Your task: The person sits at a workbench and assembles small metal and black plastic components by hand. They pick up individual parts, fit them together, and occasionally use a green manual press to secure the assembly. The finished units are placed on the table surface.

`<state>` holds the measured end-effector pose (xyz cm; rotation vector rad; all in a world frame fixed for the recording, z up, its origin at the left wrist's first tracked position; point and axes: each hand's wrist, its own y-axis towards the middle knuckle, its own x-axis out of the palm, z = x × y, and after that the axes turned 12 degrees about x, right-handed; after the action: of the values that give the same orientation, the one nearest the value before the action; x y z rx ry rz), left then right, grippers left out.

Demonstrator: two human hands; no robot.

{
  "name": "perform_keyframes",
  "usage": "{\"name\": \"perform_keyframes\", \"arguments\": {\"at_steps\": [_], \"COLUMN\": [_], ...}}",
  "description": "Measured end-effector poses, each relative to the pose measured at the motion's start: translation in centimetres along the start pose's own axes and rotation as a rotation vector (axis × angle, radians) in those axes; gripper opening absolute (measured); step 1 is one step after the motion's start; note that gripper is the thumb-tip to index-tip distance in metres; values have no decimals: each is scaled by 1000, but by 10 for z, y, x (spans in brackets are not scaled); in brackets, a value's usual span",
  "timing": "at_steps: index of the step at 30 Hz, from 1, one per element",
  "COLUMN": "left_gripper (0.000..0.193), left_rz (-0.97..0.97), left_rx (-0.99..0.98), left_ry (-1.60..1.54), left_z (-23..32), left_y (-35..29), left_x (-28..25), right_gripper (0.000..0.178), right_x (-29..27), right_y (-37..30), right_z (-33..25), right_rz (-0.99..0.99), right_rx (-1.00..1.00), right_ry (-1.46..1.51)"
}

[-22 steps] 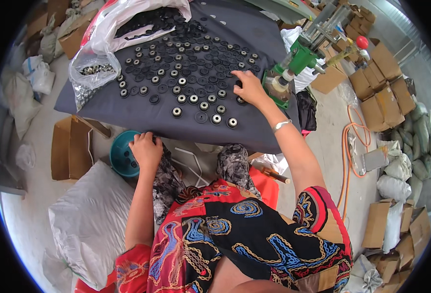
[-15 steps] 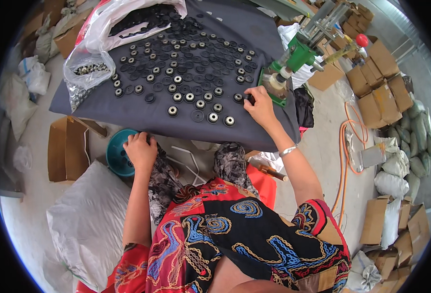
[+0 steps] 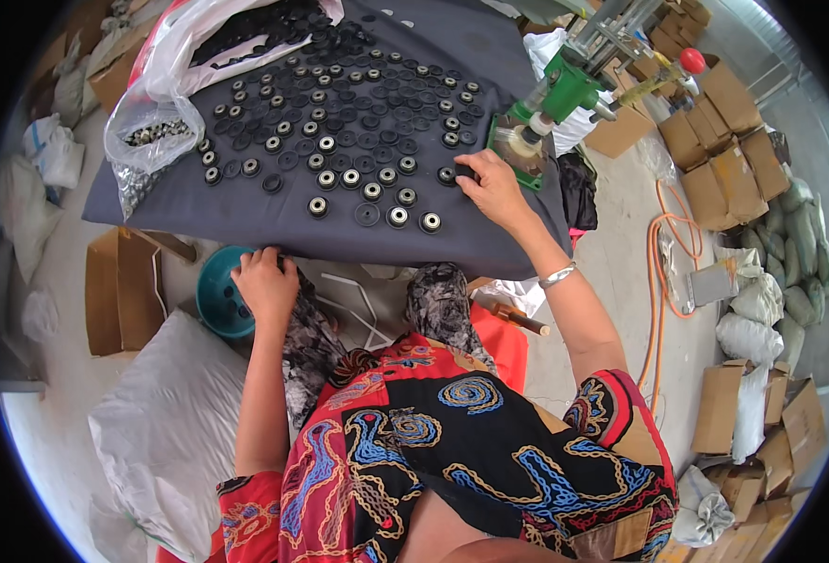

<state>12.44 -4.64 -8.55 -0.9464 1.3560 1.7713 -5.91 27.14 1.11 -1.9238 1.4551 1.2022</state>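
My right hand (image 3: pixel 497 192) is closed in a pinch on a small round black part (image 3: pixel 464 173), low over the grey cloth-covered table (image 3: pixel 245 218). Right beside it stands a black wheel with a metal bearing (image 3: pixel 446 175). At the table's front edge, my left hand (image 3: pixel 266 286) has its fingers curled inward. What they hold, if anything, is hidden. Just beyond that hand is a teal bowl (image 3: pixel 205 296) with black round parts in it. Several wheels with shiny bearings, such as one front wheel (image 3: pixel 430 222), lie among plain black discs (image 3: pixel 367 214).
A green hand press (image 3: pixel 565 89) with a red knob stands at the table's right. On the left lie a clear bag of metal bearings (image 3: pixel 156 131) and a white bag of black parts (image 3: pixel 175 56). A large white sack (image 3: pixel 166 413) and a cardboard box (image 3: pixel 119 296) flank my left side.
The view has shifted slightly, so the table and its parts sit a little further left and up. My right hand stays pinched on the black part; my left hand stays near the bowl.
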Motion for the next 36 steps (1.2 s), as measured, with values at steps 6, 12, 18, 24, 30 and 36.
{"name": "perform_keyframes", "arguments": {"at_steps": [6,12,18,24,30,36], "left_gripper": [13,17,16,14,15,15], "left_rz": [28,-5,30,3,-16,11], "left_rx": [-2,-40,3,-25,-40,-41], "left_ry": [-6,-19,-13,-23,-32,-34], "left_z": [-5,-3,-5,-5,-4,-9], "left_y": [-4,-2,-3,1,0,-3], "left_x": [-2,-4,-2,-2,-2,0], "right_gripper": [30,30,27,21,22,24], "right_x": [16,16,9,-5,4,3], "right_y": [8,15,25,68,89,79], "right_z": [-10,-13,-16,11,29,24], "right_rz": [-41,-15,98,189,38,201], "right_rx": [-22,3,-10,-65,10,-17], "right_ry": [33,-81,-166,-585,-620,-475]}}
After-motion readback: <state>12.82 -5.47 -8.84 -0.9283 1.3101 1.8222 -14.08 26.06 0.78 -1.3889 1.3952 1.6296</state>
